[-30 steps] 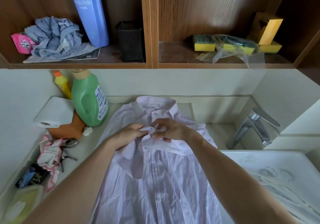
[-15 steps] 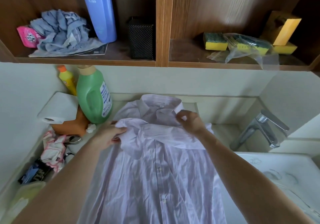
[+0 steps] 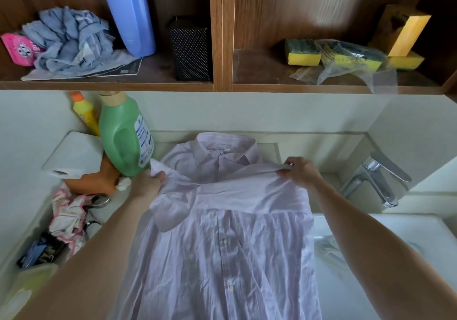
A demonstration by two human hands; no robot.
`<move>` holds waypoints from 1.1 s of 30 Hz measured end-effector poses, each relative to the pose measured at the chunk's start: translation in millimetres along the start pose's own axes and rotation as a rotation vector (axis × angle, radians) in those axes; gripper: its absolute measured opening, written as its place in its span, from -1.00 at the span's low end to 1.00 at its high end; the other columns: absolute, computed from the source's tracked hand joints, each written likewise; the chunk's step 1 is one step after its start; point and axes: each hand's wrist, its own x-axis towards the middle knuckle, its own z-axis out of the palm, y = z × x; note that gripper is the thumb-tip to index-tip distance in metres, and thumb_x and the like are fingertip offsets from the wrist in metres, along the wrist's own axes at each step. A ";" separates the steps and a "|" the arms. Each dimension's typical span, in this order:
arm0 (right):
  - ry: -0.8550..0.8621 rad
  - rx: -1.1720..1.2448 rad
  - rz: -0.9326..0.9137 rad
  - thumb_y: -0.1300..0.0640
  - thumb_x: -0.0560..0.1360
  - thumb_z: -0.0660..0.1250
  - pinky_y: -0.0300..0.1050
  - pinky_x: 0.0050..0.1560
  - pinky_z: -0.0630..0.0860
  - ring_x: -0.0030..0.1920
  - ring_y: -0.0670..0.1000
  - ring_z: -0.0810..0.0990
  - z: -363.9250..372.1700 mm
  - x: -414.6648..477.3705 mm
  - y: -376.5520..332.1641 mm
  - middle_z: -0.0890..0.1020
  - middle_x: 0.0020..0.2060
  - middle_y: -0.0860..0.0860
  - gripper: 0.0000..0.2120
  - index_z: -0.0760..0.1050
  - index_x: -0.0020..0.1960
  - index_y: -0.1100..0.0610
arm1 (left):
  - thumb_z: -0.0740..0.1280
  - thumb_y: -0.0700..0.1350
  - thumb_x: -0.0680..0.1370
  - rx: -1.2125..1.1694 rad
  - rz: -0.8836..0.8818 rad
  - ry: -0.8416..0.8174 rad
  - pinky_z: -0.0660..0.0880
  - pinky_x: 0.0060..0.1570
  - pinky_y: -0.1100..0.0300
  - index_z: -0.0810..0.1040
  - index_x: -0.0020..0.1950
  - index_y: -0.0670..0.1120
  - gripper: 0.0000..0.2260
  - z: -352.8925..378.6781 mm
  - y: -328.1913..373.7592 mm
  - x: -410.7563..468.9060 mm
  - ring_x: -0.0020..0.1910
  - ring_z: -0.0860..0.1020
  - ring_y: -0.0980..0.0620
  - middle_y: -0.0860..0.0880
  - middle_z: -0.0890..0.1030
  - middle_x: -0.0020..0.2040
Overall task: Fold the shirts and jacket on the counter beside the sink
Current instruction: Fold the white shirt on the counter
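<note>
A pale lilac button-up shirt (image 3: 222,250) lies front-up on the counter, collar toward the wall. One sleeve is folded across the chest just below the collar. My left hand (image 3: 146,186) grips the sleeve's cuff end at the shirt's left shoulder. My right hand (image 3: 299,171) pinches the sleeve's fold at the right shoulder. The sleeve is stretched flat between both hands. No jacket is in view.
A green detergent bottle (image 3: 126,136), a yellow bottle (image 3: 85,112), a toilet roll (image 3: 71,156) and a crumpled pink-edged cloth (image 3: 69,215) crowd the counter's left. The faucet (image 3: 373,178) and white sink (image 3: 385,258) are at the right. Shelves above hold a blue cloth (image 3: 71,40) and sponges (image 3: 331,53).
My hands were together at the middle of the chest; they have moved apart to the two shoulders, drawing the sleeve out flat across the shirt.
</note>
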 end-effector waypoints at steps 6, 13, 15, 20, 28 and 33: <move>0.063 0.166 -0.027 0.01 0.43 0.51 -0.23 -0.41 0.31 -0.34 -0.01 0.46 -22.0 1.1 14.1 0.54 -0.40 -0.01 -0.77 0.56 -0.23 0.13 | 0.38 -0.07 0.58 -0.004 -0.066 -0.072 0.49 -0.06 0.04 0.60 0.17 -0.24 -0.73 -8.7 -8.2 3.8 0.03 0.62 -0.24 -0.25 0.66 0.05; -0.045 0.254 -0.033 0.05 0.48 0.49 -0.12 -0.20 0.45 -0.19 0.02 0.57 -16.5 -2.6 20.5 0.68 -0.16 0.06 -0.82 0.60 0.04 0.08 | 0.57 -0.19 0.41 -0.229 -0.187 -0.409 0.55 0.04 -0.05 0.43 0.11 0.28 -0.49 -4.7 -7.8 -9.7 0.06 0.59 0.06 0.15 0.60 0.10; -0.011 0.262 -0.036 0.08 0.49 0.48 -0.17 -0.27 0.45 -0.20 0.03 0.57 -11.2 -1.8 20.8 0.65 -0.16 0.05 -0.82 0.59 0.06 0.07 | 0.56 -0.24 0.40 -0.151 -0.188 -0.466 0.57 -0.11 0.01 0.33 0.25 0.21 -0.37 -2.5 -11.0 -14.6 0.06 0.56 0.00 0.11 0.52 0.13; 0.057 0.278 -0.038 0.25 0.48 0.44 -0.22 -0.33 0.44 -0.22 0.02 0.58 -4.8 -1.9 20.7 0.63 -0.23 0.02 -0.87 0.63 0.00 0.09 | 0.20 -0.37 0.59 -0.104 -0.159 -0.283 0.55 -0.47 0.15 0.49 0.19 -0.09 -0.73 -2.2 -7.3 -22.2 -0.15 0.58 -0.13 -0.10 0.57 -0.01; 0.088 0.295 0.002 0.17 0.56 0.34 -0.30 -0.55 0.31 -0.42 -0.03 0.47 -1.7 0.9 24.1 0.67 -0.24 0.08 -0.91 0.60 0.04 0.08 | 0.50 0.23 0.40 -0.515 -0.294 -0.448 0.62 -0.09 -0.01 0.62 0.08 -0.03 -0.58 -22.0 -14.5 -12.4 0.03 0.67 -0.08 -0.04 0.71 0.03; 0.064 0.248 0.020 0.12 0.54 0.38 -0.27 -0.49 0.35 -0.40 -0.03 0.48 0.4 1.1 23.1 0.65 -0.25 0.07 -0.88 0.61 0.06 0.09 | 0.54 -0.03 0.44 -0.003 -0.010 -0.360 0.46 -0.28 0.12 0.67 -0.12 -0.17 -0.79 -13.7 -24.5 -16.8 -0.35 0.54 -0.05 -0.12 0.63 -0.30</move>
